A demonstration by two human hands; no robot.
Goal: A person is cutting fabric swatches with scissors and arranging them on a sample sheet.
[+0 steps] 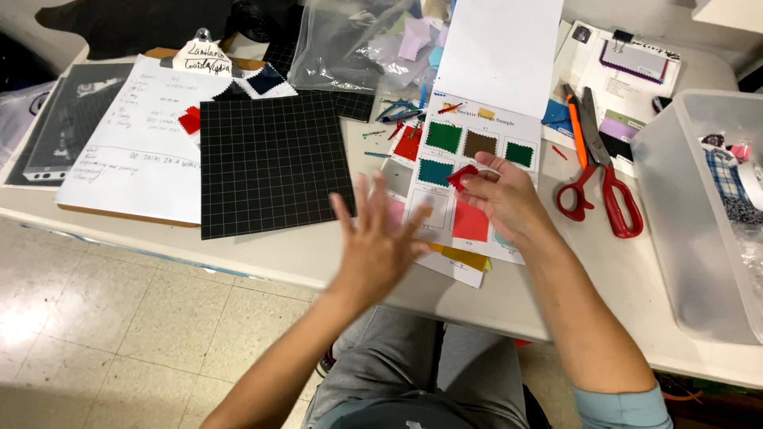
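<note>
Your right hand pinches a small red fabric swatch between thumb and fingertips, holding it just above the sample sheet, a white page of fabric squares in green, brown, teal and red lying at the middle of the worktop. Your left hand hovers to the left of the sheet with its fingers spread wide, holding nothing; it looks a little blurred. To place the swatch well, you would likely do best to flatten that open palm on the page to steady it, line the swatch up square over its box, and press it down from one edge so it lies without wrinkles. A black gridded cutting mat lies further left, partly over a clipboard of handwritten notes. Red-handled scissors rest to the right of the sheet, close to your wrist. At the far right stands a clear plastic bin; inside, at its far end, you can make out checked blue fabric and a roll of white tape, with more hidden by the cloudy wall. At the far edge a clear plastic bag holds pale fabric scraps in lilac, blue and cream.
</note>
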